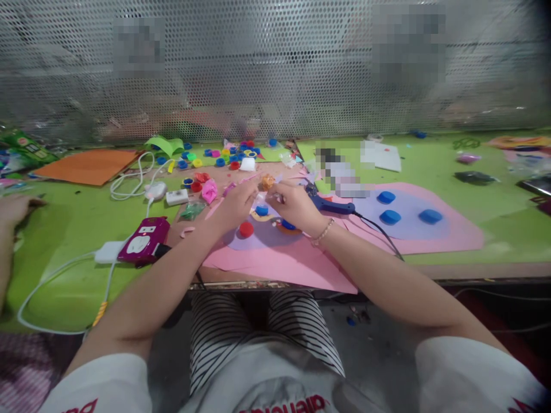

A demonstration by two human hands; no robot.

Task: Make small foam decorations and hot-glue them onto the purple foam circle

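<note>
Workbench against a perforated screen
The green-topped table stood before 1 silvery perforated metal screen, with grey floor below its worn front edge.

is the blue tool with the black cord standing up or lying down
Lying down: the blue tool stretches out sideways beside the right hand, its black cord trailing from the handle end.
</note>
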